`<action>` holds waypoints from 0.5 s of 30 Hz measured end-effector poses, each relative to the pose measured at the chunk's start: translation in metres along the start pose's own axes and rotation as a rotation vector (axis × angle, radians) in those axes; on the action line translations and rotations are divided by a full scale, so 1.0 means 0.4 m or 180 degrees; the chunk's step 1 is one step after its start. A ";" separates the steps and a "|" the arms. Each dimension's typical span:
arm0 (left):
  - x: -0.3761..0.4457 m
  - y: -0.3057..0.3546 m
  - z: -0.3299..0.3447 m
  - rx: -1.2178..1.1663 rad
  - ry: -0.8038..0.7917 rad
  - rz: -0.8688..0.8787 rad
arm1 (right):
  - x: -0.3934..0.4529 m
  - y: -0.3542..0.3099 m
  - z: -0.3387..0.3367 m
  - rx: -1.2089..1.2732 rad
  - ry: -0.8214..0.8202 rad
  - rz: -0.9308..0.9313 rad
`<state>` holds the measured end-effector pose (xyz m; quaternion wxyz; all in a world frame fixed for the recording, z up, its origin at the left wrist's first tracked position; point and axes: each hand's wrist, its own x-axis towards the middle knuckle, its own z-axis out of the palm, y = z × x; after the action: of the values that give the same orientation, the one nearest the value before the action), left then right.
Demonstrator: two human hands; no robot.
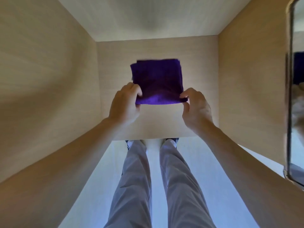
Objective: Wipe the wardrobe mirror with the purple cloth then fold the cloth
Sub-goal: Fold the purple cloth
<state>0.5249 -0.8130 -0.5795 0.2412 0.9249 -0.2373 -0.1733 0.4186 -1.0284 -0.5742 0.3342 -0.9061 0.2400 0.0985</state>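
The purple cloth [157, 79] lies folded into a rough square on the wooden shelf [158, 124] inside the wardrobe. My left hand [125, 104] pinches its near left corner. At the near right corner, my right hand [195, 107] grips the edge between thumb and fingers. The near edge of the cloth is slightly lifted and catches the light. The wardrobe mirror [297, 96] hangs on the open door at the far right, seen edge-on, and reflects a patch of purple.
Wooden side walls [49, 79] close in the compartment on the left and right, with a back panel behind the cloth. Below the shelf edge I see my legs in light grey trousers [136, 186] on a pale floor.
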 end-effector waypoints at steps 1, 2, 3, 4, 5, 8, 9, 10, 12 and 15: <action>0.000 -0.012 0.028 0.0235 -0.0010 0.0161 | 0.002 0.012 0.019 -0.0100 0.0099 -0.0200; -0.002 -0.030 0.061 0.0467 -0.0097 0.0245 | 0.003 0.028 0.042 -0.0228 0.0131 -0.0359; -0.009 -0.048 0.096 0.0698 -0.0246 0.0297 | 0.003 0.048 0.065 -0.0408 0.0067 -0.0452; -0.022 -0.066 0.135 0.0901 -0.0454 0.0343 | 0.002 0.070 0.090 -0.0614 -0.0112 -0.0463; -0.040 -0.082 0.172 0.1075 -0.0703 0.0372 | -0.004 0.090 0.117 -0.0815 -0.0391 -0.0419; -0.125 -0.116 0.258 0.1347 -0.1401 0.0336 | -0.050 0.137 0.199 -0.1299 -0.1425 -0.0325; -0.155 -0.125 0.278 0.1385 -0.1515 0.0298 | -0.071 0.148 0.221 -0.1407 -0.1620 -0.0349; -0.190 -0.130 0.296 0.1461 -0.1565 0.0273 | -0.099 0.157 0.241 -0.1520 -0.1708 -0.0403; -0.259 -0.131 0.319 0.1585 -0.1666 0.0274 | -0.162 0.165 0.271 -0.1638 -0.1779 -0.0449; -0.286 -0.135 0.324 0.1552 -0.1756 0.0253 | -0.193 0.171 0.285 -0.1800 -0.1942 -0.0384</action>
<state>0.3931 -0.7589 -0.6911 -0.0528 0.8638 -0.3634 -0.3450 0.3153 -0.9709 -0.6725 0.1333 -0.9039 0.0400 0.4046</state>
